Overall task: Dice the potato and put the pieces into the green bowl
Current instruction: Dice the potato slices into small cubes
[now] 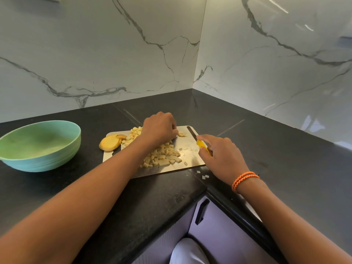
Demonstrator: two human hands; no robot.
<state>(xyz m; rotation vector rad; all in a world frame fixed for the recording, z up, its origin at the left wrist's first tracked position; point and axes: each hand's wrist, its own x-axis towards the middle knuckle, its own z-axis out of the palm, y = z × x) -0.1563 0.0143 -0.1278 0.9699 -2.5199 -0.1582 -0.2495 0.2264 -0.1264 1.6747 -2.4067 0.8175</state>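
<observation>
A pale cutting board (190, 149) lies on the black counter with a heap of diced potato (162, 155) in its middle. Uncut potato slices (109, 142) hang over the board's left edge. My left hand (160, 128) reaches across the dice with curled fingers and holds a small potato piece (182, 134) at the board's far side. My right hand (221, 155) grips a yellow-handled knife (192, 133), its dark blade pointing away just right of that piece. The green bowl (38, 143) stands to the left with nothing seen inside.
A few stray dice (203, 176) lie on the counter off the board's near right corner. Marble walls meet in a corner behind. The counter's inner edge and a cabinet handle (202, 210) sit below the board. An orange band circles my right wrist.
</observation>
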